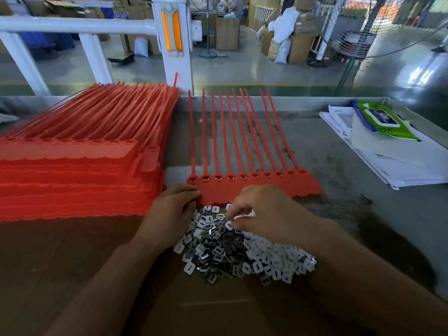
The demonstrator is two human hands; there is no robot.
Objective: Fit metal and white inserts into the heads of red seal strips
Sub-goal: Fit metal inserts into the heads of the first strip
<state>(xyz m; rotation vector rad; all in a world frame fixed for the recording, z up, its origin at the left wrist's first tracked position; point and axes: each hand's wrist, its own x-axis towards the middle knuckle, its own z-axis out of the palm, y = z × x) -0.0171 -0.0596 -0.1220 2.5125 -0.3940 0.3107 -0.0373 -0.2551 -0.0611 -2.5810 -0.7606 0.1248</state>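
A joined row of red seal strips (pixel 254 185) lies flat in front of me, tails pointing away. Most of its heads hold a metal and white insert; the two rightmost heads look empty. My left hand (pixel 173 209) rests on the row's left near corner, fingers curled over its edge. My right hand (pixel 264 212) hovers over a heap of metal and white inserts (pixel 242 253) just below the row, fingertips pinching a white insert at the heap's top.
A tall stack of red seal strip sheets (pixel 72 170) fills the left of the grey table (pixel 339 214). Papers and a green wet-wipe pack (pixel 383 122) lie at the back right. Brown cardboard (pixel 72 263) covers the near table. A white railing stands behind.
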